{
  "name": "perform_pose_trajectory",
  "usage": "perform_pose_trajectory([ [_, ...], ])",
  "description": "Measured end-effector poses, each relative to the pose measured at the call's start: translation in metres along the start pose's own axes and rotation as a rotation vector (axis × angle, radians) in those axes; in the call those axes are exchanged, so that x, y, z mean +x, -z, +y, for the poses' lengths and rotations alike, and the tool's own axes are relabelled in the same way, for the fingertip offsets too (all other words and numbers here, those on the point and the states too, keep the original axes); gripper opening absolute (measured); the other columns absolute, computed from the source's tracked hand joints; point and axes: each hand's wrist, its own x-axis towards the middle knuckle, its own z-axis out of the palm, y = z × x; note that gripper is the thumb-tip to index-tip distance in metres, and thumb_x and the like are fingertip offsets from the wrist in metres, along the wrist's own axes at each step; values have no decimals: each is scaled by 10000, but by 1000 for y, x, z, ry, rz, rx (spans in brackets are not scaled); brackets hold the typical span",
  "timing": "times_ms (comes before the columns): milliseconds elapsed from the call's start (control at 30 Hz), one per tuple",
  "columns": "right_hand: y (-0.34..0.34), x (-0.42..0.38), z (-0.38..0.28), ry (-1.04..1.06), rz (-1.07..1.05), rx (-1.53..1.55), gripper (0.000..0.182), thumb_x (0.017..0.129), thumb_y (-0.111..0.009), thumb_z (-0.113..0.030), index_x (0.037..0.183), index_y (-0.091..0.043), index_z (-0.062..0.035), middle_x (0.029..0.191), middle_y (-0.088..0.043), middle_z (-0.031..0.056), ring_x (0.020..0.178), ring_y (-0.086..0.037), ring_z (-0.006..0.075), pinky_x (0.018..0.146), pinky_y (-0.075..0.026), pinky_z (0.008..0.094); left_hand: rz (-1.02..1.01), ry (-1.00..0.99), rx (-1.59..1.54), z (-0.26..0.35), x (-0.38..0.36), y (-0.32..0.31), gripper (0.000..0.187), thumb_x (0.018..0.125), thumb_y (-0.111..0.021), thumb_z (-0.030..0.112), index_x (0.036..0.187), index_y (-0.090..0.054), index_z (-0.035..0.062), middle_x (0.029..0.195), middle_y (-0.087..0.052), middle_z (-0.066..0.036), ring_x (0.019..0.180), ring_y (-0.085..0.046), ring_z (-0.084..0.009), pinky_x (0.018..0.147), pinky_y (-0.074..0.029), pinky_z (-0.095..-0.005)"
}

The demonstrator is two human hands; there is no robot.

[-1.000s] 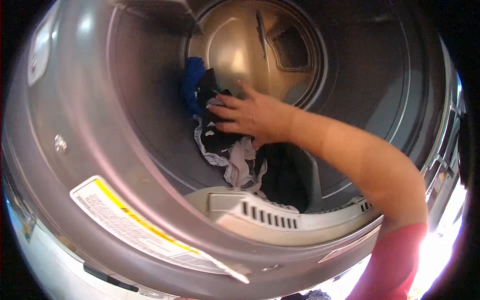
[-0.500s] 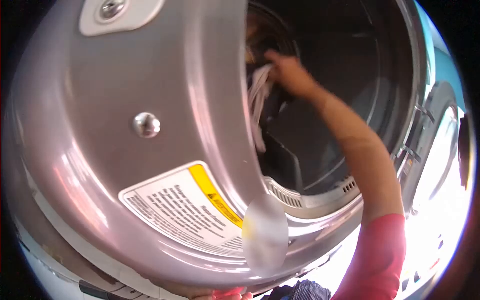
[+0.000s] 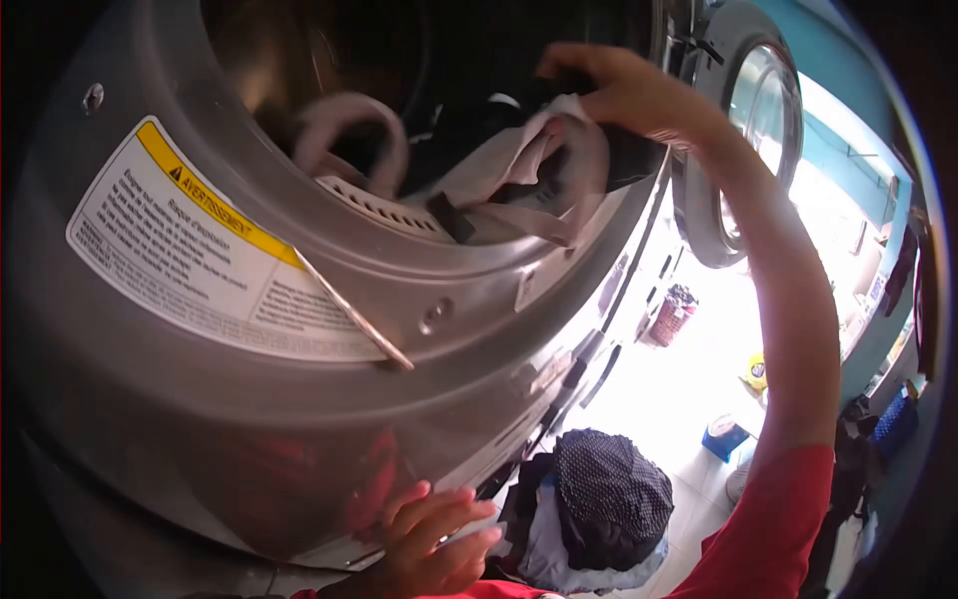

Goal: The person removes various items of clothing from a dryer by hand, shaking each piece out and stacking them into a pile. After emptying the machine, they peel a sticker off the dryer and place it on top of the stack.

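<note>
At the dryer's opening, my right hand (image 3: 639, 100) is closed on a pale garment (image 3: 509, 165). The cloth hangs over the lower rim, with a twisted strip of it reaching left into the dark drum. My left hand (image 3: 439, 539) is low in front of the machine, fingers spread, holding nothing. The grey front panel (image 3: 419, 399) carries a white warning label (image 3: 200, 240) with a yellow band.
The round door (image 3: 743, 130) stands open at the right. A heap of dark and light clothes (image 3: 609, 499) lies low in the centre. Farther off are a basket (image 3: 674, 314) and a blue box (image 3: 723, 437) on the floor.
My right hand has brought the pale garment from inside the drum to the opening. My left hand has come further into view, and the camera has turned toward the right.
</note>
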Motion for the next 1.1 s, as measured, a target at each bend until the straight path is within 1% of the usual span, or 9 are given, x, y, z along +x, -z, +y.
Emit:
perform_pose_trajectory([
  [133,56,-53,-11,-219,18,134,381,633,-651,-89,997,-539,-107,948,-559,55,879,-550,168,799,-435,277,-178,29,-153,6,-8,-16,228,690,-590,100,911,-554,145,1054,-546,-48,1002,-516,-207,889,-344,-382],
  [200,89,-76,-34,-445,163,-4,240,796,-522,-134,998,-561,-9,912,-594,106,819,-560,183,711,-454,278,-227,32,-173,12,-5,-21,232,691,-591,99,916,-548,132,1070,-536,-55,999,-518,-214,864,-365,-385],
  [367,135,-152,-9,-269,631,577,240,845,-496,-136,1054,-508,-17,913,-590,73,814,-567,149,706,-488,288,-215,-2,-267,39,9,-42,361,688,-603,88,1033,-499,99,1134,-494,-111,1023,-502,-256,845,-388,-401],
  [467,129,-206,-28,-397,569,545,257,845,-489,-162,1056,-508,-16,903,-599,84,797,-581,158,700,-497,306,-123,176,-614,68,23,-74,575,682,-651,117,1191,-388,69,1265,-351,-192,1130,-410,-333,910,-353,-444],
  [633,65,-305,-7,-675,318,729,309,833,-479,-215,1065,-528,-17,948,-573,112,863,-558,193,754,-456,300,86,26,-428,116,55,-138,820,631,-724,186,1278,-242,39,1324,-193,-261,1214,-247,-412,977,-251,-479],
  [733,6,-368,-15,-782,388,1219,260,846,-449,-85,1084,-519,-7,1056,-549,117,1002,-526,187,871,-422,285,73,188,-313,139,47,-192,748,645,-701,136,1250,-276,22,1323,-226,-221,1201,-275,-385,968,-264,-444],
  [800,-41,-410,-8,-835,537,1371,229,821,-516,-100,1039,-517,-31,961,-561,101,917,-548,161,790,-459,278,-41,256,-271,149,28,-231,536,689,-637,104,1161,-395,24,1165,-437,-176,1088,-425,-337,894,-344,-399],
  [867,-54,-436,-25,-1062,495,1493,199,807,-540,-106,999,-527,-53,919,-562,90,854,-560,160,716,-482,278,-367,669,-613,146,-13,-285,281,731,-547,79,1005,-504,35,899,-563,-115,869,-549,-252,757,-411,-346],
  [1100,-104,-534,-8,-1268,607,1499,71,813,-503,-90,881,-521,-87,807,-536,30,771,-530,128,638,-462,270,-392,1103,-1031,138,-75,-338,194,809,-332,71,889,-508,69,736,-497,38,643,-457,-55,609,-378,-183],
])
